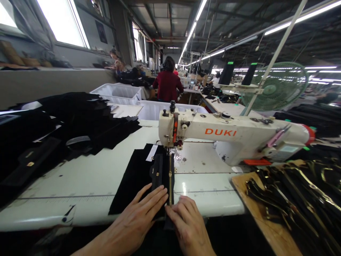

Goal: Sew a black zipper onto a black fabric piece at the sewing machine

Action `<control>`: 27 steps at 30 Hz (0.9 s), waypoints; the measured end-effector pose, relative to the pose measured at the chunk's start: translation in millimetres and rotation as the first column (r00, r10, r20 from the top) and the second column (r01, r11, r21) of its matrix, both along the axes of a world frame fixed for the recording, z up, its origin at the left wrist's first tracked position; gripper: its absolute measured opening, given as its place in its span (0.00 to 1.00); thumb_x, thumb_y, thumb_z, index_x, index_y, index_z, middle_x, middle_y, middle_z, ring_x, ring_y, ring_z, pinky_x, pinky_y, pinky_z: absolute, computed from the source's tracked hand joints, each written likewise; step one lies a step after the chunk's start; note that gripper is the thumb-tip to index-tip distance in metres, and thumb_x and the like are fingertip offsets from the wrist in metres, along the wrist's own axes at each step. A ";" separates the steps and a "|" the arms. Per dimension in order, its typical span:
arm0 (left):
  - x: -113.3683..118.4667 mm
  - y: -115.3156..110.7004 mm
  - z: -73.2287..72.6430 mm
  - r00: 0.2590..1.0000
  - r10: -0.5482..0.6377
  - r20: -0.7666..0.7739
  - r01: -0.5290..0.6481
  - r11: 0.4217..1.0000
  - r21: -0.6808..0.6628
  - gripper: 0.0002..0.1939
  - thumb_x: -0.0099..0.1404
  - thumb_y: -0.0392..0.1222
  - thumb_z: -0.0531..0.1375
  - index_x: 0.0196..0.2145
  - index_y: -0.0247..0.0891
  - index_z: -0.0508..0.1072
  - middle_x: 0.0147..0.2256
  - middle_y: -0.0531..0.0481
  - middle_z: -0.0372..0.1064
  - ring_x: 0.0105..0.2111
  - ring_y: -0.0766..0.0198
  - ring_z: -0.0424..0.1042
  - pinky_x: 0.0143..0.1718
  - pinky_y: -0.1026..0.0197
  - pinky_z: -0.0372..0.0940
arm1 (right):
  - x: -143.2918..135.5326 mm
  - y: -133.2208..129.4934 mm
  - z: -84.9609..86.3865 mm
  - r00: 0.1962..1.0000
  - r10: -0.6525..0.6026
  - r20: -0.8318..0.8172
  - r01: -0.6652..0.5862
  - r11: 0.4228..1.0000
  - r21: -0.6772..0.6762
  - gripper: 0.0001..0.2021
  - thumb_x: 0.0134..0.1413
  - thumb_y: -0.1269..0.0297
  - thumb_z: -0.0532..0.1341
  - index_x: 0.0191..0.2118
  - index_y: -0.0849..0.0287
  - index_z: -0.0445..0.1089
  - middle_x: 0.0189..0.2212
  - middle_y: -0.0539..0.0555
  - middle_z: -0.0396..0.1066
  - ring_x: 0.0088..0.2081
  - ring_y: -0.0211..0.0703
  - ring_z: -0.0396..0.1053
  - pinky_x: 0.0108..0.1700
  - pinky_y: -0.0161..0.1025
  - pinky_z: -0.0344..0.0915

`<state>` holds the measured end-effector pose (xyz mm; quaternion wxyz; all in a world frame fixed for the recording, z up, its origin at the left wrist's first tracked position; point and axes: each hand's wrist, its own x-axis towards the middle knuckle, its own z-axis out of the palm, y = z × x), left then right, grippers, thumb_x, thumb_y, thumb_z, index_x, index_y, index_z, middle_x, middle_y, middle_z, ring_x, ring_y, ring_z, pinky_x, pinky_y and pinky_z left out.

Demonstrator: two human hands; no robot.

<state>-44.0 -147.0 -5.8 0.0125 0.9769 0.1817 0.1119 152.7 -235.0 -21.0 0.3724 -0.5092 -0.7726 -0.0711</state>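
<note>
My left hand (141, 211) lies with fingers stretched out, pressing on a black fabric panel (130, 177) and the dark strip with a small gold stud (157, 167) on top of it. My right hand (188, 218) pinches the near end of a black zipper (171, 181) with gold teeth, which runs along the panel's right edge. The far ends of panel and zipper reach the needle area of a white sewing machine (197, 128). A white label (151, 153) shows at the panel's far edge. The fabric directly beneath my left fingers is hidden.
Black cut pieces (80, 124) are piled on the left of the table. At right, a wooden board (255, 199) bears many gold-toothed zippers (301, 192). White plastic bins (117, 92) stand behind the machine, a green fan (277, 87) at right. A person in dark red (167, 81) sits farther back.
</note>
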 end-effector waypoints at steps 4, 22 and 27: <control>-2.8 2.5 3.5 1.000 -0.007 -0.011 0.007 0.999 -0.037 0.39 0.64 0.23 0.51 0.69 0.42 0.47 0.67 0.50 0.50 0.67 0.61 0.50 0.69 0.47 0.40 | 3.3 0.3 -0.7 1.000 0.027 0.004 -0.027 0.999 -0.019 0.16 0.69 0.73 0.46 0.49 0.62 0.70 0.32 0.54 0.72 0.36 0.44 0.69 0.54 0.47 0.68; 3.8 12.7 43.7 1.000 -0.025 -0.009 0.023 0.982 -0.190 0.40 0.60 0.47 0.68 0.66 0.47 0.57 0.60 0.49 0.64 0.60 0.50 0.64 0.62 0.42 0.57 | 28.1 34.4 22.8 0.999 0.037 -0.025 -0.041 0.984 -0.175 0.18 0.54 0.82 0.51 0.43 0.56 0.71 0.34 0.54 0.71 0.36 0.46 0.69 0.37 0.40 0.70; 8.6 27.9 25.7 0.992 -0.123 0.037 0.125 0.991 -0.048 0.31 0.69 0.28 0.56 0.66 0.47 0.58 0.62 0.50 0.62 0.61 0.57 0.62 0.67 0.49 0.49 | 44.9 91.6 28.1 0.992 0.005 0.128 0.036 0.947 -0.320 0.33 0.48 0.86 0.54 0.59 0.54 0.66 0.51 0.56 0.69 0.51 0.50 0.66 0.53 0.48 0.67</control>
